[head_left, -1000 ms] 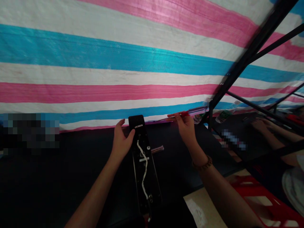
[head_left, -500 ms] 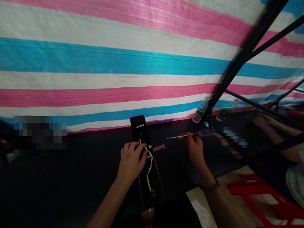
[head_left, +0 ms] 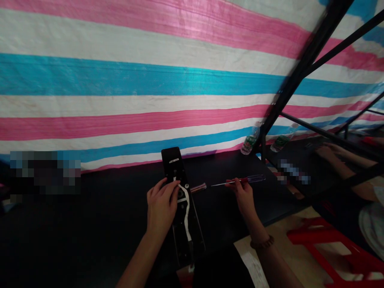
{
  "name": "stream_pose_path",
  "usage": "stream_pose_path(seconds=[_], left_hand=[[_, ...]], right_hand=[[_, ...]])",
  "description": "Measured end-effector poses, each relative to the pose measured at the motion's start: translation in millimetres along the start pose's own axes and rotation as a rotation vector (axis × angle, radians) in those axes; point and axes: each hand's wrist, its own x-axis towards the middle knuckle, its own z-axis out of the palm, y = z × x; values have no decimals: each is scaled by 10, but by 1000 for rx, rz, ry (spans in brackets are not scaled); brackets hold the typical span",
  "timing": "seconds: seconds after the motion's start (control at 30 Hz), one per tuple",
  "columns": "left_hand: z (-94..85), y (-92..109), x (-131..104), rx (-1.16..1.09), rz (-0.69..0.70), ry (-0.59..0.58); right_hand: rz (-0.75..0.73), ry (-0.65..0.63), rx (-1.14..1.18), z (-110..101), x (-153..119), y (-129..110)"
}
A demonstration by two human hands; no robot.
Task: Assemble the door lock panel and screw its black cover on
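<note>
A long black panel-like device (head_left: 196, 230) lies lengthwise on the black table, its fittings facing up. Along it runs a white cable (head_left: 186, 216), with a dark section near its lower end. My left hand (head_left: 162, 200) is over the panel's upper half, thumb and fingers closed on the cable near its top end. To the right, my right hand (head_left: 244, 196) grips a screwdriver (head_left: 255, 178) with a red and clear purple handle. Its thin shaft points left, above the table and apart from the panel. Just right of the panel lies a slim tool with a clear handle (head_left: 199, 187).
Two plastic bottles, a near one (head_left: 248, 144) and a farther one (head_left: 280, 143), stand by a black metal frame (head_left: 282, 94). A striped sheet (head_left: 135, 78) hangs behind the table. Another person's hands (head_left: 325, 152) are at right, above a red stool (head_left: 315, 232).
My left hand has shifted slightly left and down, with the cable straighter along the panel and its lower end displaced. The screwdriver is a little lower. The view has shifted slightly.
</note>
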Motion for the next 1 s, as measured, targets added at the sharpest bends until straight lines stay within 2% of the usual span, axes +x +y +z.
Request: stream_pose_path(seconds=[0.47,0.67,0.87,1.0], left_hand=[[-2,52,-103,221,96,-127],[12,18,-75,240,38,-73],[98,-6,-23,100,82,34],[135,-21,-66,62,92,47]], right_hand=[[74,74,244,-130,45,171],[61,116,239,-154,53,206],[20,137,163,-124,8,224],[-14,193,59,-120,0,254]])
